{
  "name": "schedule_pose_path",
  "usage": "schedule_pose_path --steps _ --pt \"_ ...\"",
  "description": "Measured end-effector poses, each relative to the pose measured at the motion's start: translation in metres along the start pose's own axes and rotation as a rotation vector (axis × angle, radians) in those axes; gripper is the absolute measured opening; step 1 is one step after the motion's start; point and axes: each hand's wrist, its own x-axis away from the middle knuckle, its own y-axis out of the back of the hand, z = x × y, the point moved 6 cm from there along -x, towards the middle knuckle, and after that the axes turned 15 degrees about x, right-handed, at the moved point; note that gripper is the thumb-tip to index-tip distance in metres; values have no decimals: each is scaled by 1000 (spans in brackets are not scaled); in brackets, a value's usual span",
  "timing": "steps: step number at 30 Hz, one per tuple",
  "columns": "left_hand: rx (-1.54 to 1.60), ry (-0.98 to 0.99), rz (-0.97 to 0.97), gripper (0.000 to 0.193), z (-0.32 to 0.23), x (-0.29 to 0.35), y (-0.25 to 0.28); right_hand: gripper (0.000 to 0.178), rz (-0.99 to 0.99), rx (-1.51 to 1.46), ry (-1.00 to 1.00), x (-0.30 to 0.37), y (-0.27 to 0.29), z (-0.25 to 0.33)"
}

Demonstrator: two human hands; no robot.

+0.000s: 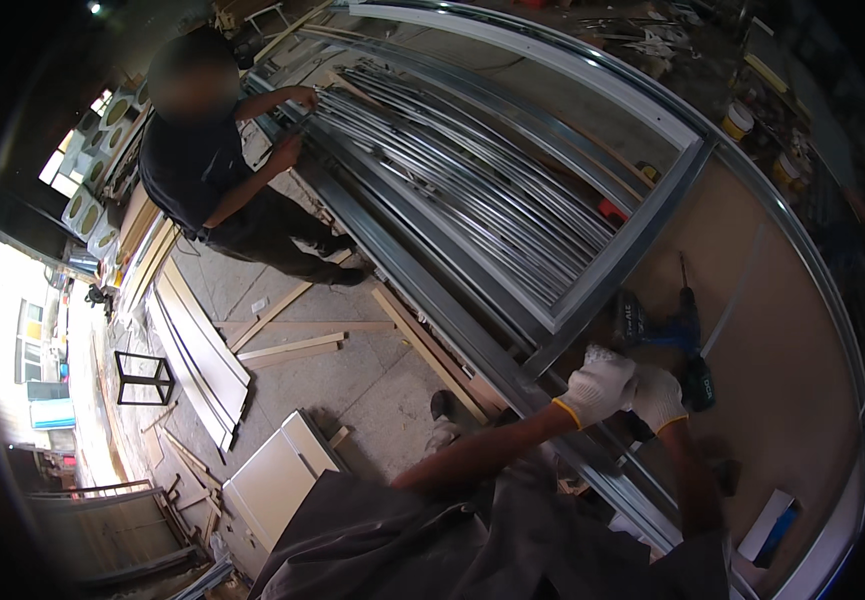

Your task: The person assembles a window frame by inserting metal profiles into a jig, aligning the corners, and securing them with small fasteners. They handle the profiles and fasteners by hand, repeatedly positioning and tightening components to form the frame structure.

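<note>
1. Left hand (597, 388) and right hand (658, 398), in white knit gloves with yellow cuff edging, close together and touching, fingers curled; cannot tell whether pinching anything, with fingertips hidden.
2. Just beyond, over smooth tan board (787, 320): cordless drill (687, 322), blue and black plastic, slender bit pointing away from both hands.
3. Alongside: angular frame (621, 250) of flat-faced grey metal.
4. Within its outline: slim, shiny round tubes (472, 205), side by side.
5. Farther: co-worker (192, 160) in dark cloth, hands near tube ends.
</note>
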Motion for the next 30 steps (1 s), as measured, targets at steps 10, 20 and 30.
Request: schedule_pose_path --steps 10,20,30 --pt "0 -26 0 28 -22 20 15 26 -234 -305 41 32 19 1" --pt "-5 -66 -112 28 -16 26 43 20 -281 -300 109 35 60 23" --pt "-37 -66 -93 25 -18 22 38 25 -340 -705 8 39 61 28"
